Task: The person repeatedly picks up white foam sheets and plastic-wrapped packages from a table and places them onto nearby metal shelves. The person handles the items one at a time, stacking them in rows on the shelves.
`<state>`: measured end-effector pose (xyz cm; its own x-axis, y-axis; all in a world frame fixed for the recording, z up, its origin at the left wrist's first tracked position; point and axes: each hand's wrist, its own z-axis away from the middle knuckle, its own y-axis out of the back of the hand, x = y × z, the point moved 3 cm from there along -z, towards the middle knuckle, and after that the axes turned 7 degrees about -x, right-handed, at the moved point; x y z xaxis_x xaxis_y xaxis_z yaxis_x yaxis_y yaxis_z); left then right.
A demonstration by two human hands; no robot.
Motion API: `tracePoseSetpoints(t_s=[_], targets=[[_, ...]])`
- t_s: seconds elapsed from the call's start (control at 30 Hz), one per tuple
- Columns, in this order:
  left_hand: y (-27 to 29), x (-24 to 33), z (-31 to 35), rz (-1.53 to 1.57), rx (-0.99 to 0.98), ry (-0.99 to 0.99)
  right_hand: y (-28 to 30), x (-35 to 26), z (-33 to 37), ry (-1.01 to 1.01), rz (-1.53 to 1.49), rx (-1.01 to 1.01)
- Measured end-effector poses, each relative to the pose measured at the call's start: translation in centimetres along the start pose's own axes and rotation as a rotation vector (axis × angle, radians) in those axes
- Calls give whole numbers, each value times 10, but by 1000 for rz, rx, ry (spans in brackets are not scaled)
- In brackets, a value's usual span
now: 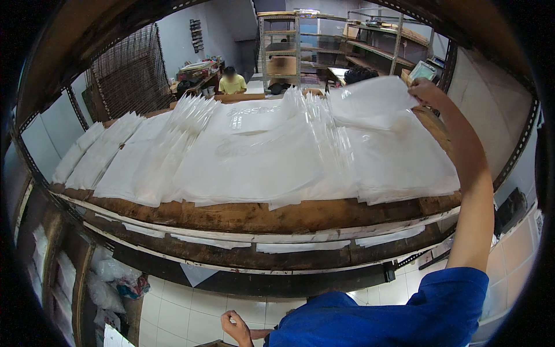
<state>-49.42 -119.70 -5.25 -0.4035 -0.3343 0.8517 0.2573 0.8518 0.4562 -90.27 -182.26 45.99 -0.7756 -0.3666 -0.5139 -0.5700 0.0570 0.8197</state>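
Note:
At the far right of the shelf, my right hand [426, 92] pinches the corner of a frosted white plastic bag [373, 98]. That bag's near end is lifted above a stack of similar bags [404, 159]. My left hand [236, 327] is low in front of my body, away from the shelf, with its fingers curled in and nothing visible in them. More bags [248, 168] overlap in the middle, some bearing raised-looking print. Ruffled bag edges [191, 115] stand up between the stacks.
The brown wooden shelf [231, 217] has a pale front edge, with a lower shelf [300, 260] holding more sheets. Slotted metal posts [509, 150] frame it. Clear plastic sacks [107, 283] lie at lower left. A person in yellow [232, 84] sits beyond, near metal racks [279, 52].

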Motion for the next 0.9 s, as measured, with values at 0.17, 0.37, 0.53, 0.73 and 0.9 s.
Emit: tracePoseSetpoints(t_s=[0.17, 0.37, 0.53, 0.73, 0.9], targets=[[12, 29, -21, -86, -61, -39, -9, 77, -55, 180, 414, -140], [18, 40, -16, -94, -50, -3, -35, 14, -15, -98, 112, -254], [-3, 30, -3, -26, -128, 66, -26, 23, -24, -28, 307, -177], [4, 5, -1, -68, -259, 113, -10, -58, 0, -17, 468, -106], [26, -10, -25, -62, -65, -10, -24, -181, 16, 567, 570, 75]])
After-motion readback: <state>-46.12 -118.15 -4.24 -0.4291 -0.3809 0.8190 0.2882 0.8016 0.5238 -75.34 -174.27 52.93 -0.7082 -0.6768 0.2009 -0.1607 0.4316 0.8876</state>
